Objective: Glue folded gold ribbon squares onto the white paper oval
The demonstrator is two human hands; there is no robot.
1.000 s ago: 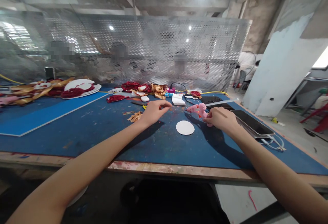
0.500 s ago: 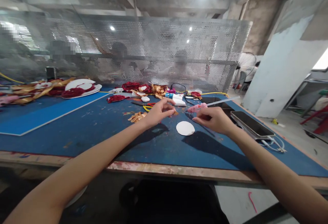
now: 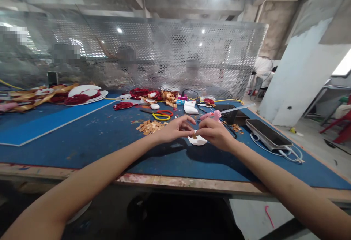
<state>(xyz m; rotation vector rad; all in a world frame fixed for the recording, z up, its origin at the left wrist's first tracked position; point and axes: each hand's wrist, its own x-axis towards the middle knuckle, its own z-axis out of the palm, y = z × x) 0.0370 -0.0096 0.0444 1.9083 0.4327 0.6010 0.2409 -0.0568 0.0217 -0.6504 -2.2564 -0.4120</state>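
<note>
My left hand (image 3: 179, 128) pinches a small gold ribbon piece (image 3: 194, 136) between thumb and fingertips. From the other side, my right hand (image 3: 216, 134) closes its fingers at the same piece, the two hands nearly touching. Just beneath them a round white disc (image 3: 197, 142) lies flat on the blue table, its upper part covered by my fingers. A pink glue gun (image 3: 215, 115) with a clear glue stick in its back lies right behind my right hand. To the left of my left hand is a pile of cut gold ribbon pieces (image 3: 150, 126).
Scissors (image 3: 162, 115) with red and yellow handles lie behind the ribbon pile. A phone (image 3: 268, 134) and white cable rest at the right. Dark red and gold material (image 3: 153, 95) sits along the back, before a perforated metal screen (image 3: 164, 57). White plates (image 3: 90, 95) stand left.
My left hand has moved right and nearer with the gold ribbon piece, uncovering the scissors. My right hand has moved left to meet it above the white disc.
</note>
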